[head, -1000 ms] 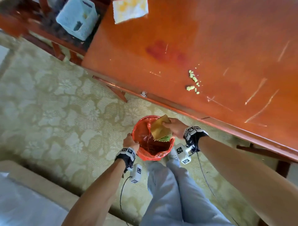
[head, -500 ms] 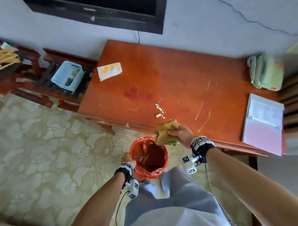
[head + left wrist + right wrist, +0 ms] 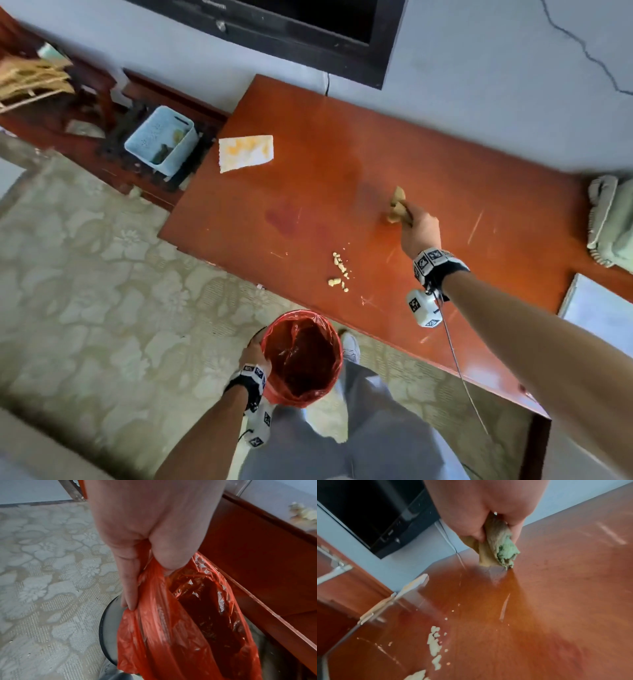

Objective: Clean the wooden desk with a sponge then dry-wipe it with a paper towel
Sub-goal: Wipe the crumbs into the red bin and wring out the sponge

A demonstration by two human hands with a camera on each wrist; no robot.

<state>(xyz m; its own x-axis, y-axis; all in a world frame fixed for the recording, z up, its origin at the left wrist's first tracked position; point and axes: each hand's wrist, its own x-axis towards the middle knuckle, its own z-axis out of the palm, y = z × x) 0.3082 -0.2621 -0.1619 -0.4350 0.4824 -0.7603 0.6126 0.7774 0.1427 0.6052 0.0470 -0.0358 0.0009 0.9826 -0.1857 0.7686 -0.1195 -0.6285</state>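
My right hand [image 3: 419,228] grips a squashed yellow-and-green sponge [image 3: 397,205] [image 3: 498,550] over the middle of the reddish wooden desk [image 3: 359,164]; its lower tip meets the surface in the right wrist view. Pale crumbs [image 3: 340,270] [image 3: 435,646] lie near the desk's front edge, and a dark red stain [image 3: 282,217] sits left of them. A stained paper towel [image 3: 246,152] lies at the desk's far left corner. My left hand [image 3: 255,353] [image 3: 147,555] holds the rim of a bin lined with a red bag [image 3: 303,356] [image 3: 180,622], below the desk's front edge.
A pale green telephone [image 3: 611,219] and a white folder [image 3: 599,315] sit at the desk's right end. A light blue basket [image 3: 161,138] stands on a low shelf left of the desk. A dark TV [image 3: 291,31] hangs on the wall behind. Patterned flooring [image 3: 102,274] lies below.
My right hand has lifted the sponge out of the bin area and carried it up and away, onto the middle of the desk. The left hand stays on the bin's rim.
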